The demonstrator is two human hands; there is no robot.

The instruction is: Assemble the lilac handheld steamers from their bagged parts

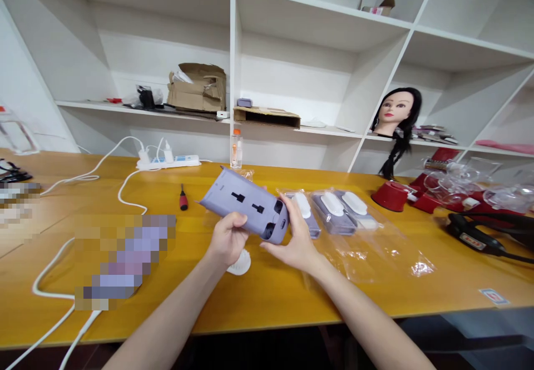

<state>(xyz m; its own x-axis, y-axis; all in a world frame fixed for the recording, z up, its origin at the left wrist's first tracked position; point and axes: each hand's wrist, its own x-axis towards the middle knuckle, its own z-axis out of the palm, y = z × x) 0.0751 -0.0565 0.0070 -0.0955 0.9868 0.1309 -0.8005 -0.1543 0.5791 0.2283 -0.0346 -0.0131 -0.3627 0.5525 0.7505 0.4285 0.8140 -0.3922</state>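
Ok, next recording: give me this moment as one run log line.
left hand: holds lilac rectangular plastic casing | right hand: holds same casing | nearby: clear plastic bags, yellow wooden table

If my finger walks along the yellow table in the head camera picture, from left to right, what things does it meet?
Red-handled screwdriver, lilac plastic device, plastic-wrapped packs, red cup-shaped piece, black corded tool.

- head-worn view, looking forward and down; 
- left hand [227, 241] and right hand [297, 242] close, lower middle; 
- yellow surface [267, 297] fills lower half; 
- white shelves [292, 80] farther off, behind
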